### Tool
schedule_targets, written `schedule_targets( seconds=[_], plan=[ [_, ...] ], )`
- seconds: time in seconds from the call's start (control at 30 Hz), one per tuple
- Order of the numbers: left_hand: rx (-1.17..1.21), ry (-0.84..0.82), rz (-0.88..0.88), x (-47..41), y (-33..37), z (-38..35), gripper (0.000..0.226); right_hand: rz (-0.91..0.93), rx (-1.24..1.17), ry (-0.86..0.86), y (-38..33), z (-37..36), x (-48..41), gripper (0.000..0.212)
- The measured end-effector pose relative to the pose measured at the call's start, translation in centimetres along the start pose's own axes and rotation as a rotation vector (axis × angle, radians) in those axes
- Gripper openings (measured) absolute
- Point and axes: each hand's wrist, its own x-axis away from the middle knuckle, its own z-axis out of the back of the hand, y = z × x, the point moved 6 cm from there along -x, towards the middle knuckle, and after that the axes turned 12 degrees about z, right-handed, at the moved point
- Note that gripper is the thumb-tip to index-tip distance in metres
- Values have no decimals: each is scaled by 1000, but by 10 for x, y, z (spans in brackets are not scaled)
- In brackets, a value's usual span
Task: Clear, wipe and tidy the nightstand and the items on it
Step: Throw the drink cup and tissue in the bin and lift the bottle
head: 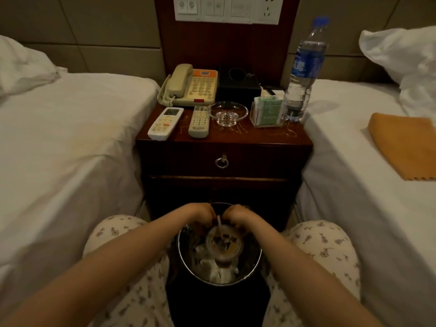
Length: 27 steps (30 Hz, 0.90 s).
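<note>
Reaching over a metal bin [259, 254] at six o'clock, below the nightstand [259, 138], left hand [201, 215] and right hand [237, 215] curl above a lidded cup [224, 247]; whether either grips anything cannot be told.

- White-sheeted left bed [70, 142] and white-sheeted right bed [349, 197] — a gap between.
- Beige padded wall panels [99, 43] behind.
- Dark reddish wooden panel [224, 43] bearing a white switch plate [226, 9].
- Dim, warm light.

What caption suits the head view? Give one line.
Left hand and right hand at the waste bin rim, plastic cup inside, before the crowded nightstand.
</note>
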Motion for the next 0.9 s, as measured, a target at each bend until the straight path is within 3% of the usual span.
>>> schedule_targets(
  seconds=[0.13, 0.33, 0.57, 0.67, 0.77, 0.9],
  plan=[
    [-62, 109, -66, 12, 13, 26, 41, -12, -49, 176, 4, 21, -10, 29],
    [127, 151, -211, 43, 56, 72, 43, 253, -125, 481, -40, 88, -1, 20],
    [215, 289, -527, 112, 138, 124, 35, 471, -323, 788, -84, 186, 58, 30],
    [265, 387, -589, 123, 164, 145, 32, 499, -372, 909, -86, 220, 70, 26],
    [315, 474, -609, 127, 183, 163, 32, 457, -334, 1029, -79, 252, 73, 3],
    [338, 592, -638, 126, 204, 189, 31, 344, -317, 1135, -68, 290, 62, 47]
  ],
)
